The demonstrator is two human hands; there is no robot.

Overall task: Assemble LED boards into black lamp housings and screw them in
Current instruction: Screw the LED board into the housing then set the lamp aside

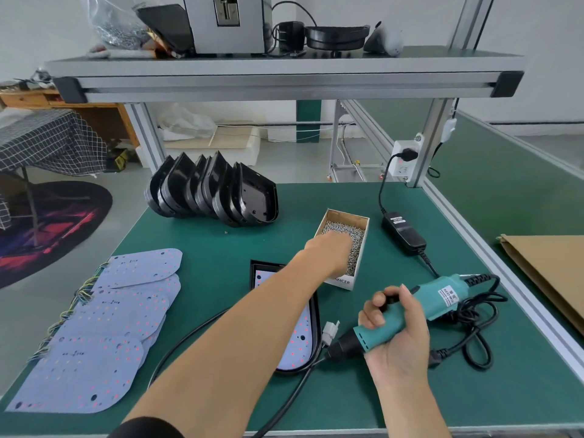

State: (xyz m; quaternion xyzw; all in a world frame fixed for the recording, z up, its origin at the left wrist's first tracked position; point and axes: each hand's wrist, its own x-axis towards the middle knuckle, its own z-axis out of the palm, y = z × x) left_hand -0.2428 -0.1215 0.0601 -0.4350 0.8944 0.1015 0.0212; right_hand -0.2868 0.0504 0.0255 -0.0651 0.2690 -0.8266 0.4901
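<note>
Nearest, the right hand [396,336] grips a teal screwdriver [407,314], tip pointing left toward the housing [316,314], whose board [298,339] sits inside, partly under the left forearm. Spare boards [104,327] fan along the mat's [363,399] left edge. The left hand [331,251] reaches into the screw box [346,248]; fingers hidden, grip unclear. Bare mat separates it from the far empty housings [215,191].

Head cam, looks fwd and down, close over green bench [202,248].
</note>
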